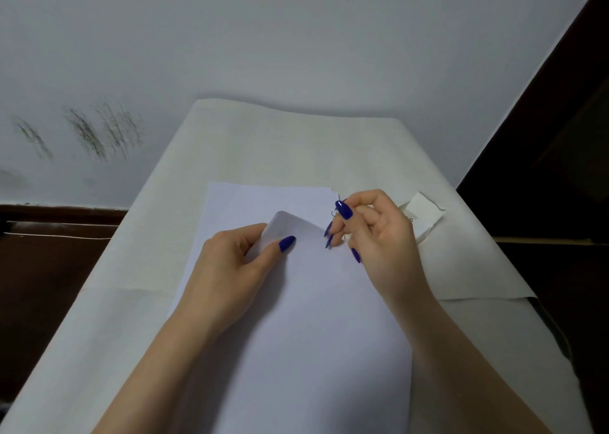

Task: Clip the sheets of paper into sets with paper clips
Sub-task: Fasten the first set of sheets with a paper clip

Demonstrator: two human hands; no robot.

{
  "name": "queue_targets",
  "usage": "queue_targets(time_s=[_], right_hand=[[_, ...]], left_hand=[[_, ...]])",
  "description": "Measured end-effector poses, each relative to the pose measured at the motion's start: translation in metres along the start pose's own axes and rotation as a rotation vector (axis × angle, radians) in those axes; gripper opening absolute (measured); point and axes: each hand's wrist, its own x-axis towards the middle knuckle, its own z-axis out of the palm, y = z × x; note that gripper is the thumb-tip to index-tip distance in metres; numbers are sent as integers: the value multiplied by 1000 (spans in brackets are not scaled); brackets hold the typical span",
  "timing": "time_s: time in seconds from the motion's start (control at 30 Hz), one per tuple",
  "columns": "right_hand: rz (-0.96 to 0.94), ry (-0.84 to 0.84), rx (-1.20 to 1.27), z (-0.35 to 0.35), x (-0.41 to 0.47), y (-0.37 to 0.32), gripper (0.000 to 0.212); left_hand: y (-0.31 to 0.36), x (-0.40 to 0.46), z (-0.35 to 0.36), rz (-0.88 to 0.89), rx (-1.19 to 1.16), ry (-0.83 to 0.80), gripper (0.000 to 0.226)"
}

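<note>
A stack of white sheets (306, 318) lies along the middle of the white-covered table (138, 301). My left hand (230, 268) grips the top sheets at their far end and curls the corner (290, 226) up and back. My right hand (379, 236) hovers just right of that curl, thumb and forefinger pinched on a small metal paper clip (334, 213). The clip is near the raised edge; whether it touches the paper is unclear.
A small torn white paper packet (423, 214) lies on the table just behind my right hand. A pale wall with dark scuff marks (95, 133) rises behind the table. Dark wooden furniture (543, 170) stands along the right, and dark floor lies to the left.
</note>
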Motion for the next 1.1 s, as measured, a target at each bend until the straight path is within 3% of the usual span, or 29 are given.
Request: queue_targets(time_s=[0.23, 0.67, 1.1], right_hand=[[-13, 62, -308, 0, 0, 1, 14], [-87, 49, -509, 4, -3, -1, 20], [7, 85, -362, 8, -4, 1, 18]], left_hand=[[2, -1, 0, 22, -18, 7, 39], [3, -2, 1, 20, -37, 30, 24], [4, -2, 1, 49, -5, 43, 27]])
